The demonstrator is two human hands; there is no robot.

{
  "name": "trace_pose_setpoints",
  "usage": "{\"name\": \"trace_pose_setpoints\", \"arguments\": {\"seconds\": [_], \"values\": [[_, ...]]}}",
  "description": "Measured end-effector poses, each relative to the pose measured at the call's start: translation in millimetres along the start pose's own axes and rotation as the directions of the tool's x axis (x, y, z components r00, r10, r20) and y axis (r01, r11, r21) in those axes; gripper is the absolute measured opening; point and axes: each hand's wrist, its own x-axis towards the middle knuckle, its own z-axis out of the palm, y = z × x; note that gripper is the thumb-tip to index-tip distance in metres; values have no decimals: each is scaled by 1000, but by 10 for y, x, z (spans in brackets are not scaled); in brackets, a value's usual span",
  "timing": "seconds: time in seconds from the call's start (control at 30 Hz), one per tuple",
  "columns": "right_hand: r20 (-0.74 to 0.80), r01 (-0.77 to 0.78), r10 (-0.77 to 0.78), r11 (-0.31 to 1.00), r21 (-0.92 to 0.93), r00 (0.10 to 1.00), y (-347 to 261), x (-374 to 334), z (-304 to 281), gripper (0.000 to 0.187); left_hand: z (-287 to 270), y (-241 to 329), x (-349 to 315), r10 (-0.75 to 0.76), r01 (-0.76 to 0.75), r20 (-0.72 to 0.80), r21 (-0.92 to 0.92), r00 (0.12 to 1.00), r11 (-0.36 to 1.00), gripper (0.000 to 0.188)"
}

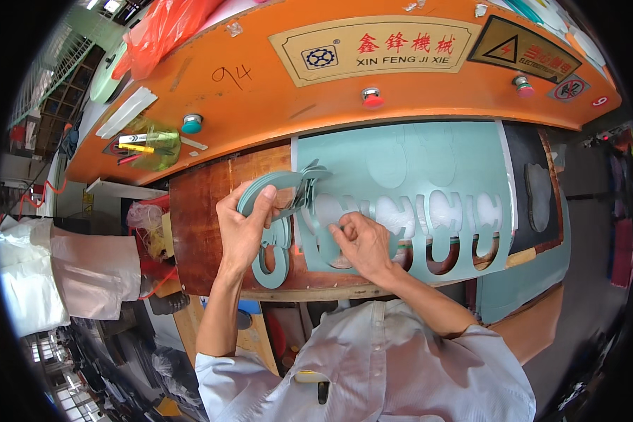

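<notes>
In my left hand [240, 228] is a stack of pale green cut pieces [271, 184] with rounded ends, the thumb clamped over its near side. Narrow curved parts fan out from the stack's right end. Under it, more U-shaped green pieces [276, 271] lie on the brown board. My right hand [366, 246] is closed, its fingertips pinched low over the left part of a pale green sheet [352, 149]; what they grip, if anything, is hidden. A row of sole-shaped and U-shaped cuts runs along the sheet's near half, white and brown showing through the gaps.
Behind the board stands an orange machine beam [239, 105] with a green button [192, 124] and two red buttons [372, 98]. A yellow-green pen holder [163, 149] hangs at its left. A dark sole-shaped piece [538, 197] lies on the black panel at right.
</notes>
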Motion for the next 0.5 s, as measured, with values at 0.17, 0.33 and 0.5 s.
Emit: {"name": "trace_pose_setpoints", "arguments": {"seconds": [0.17,0.33,0.5], "values": [[-143,318,-335,939,-131,931,-77,159,208,30,51,-54,-10,-4,4,15,-28,1000,1000,32],[-4,286,-289,948,-137,957,206,253,397,24,-50,17,28,-31,30,-142,-10,989,1000,33],[50,404,-406,876,-262,912,504,303,235,20,-322,167,184,63,-92,-150,-191,987,977,32]]}}
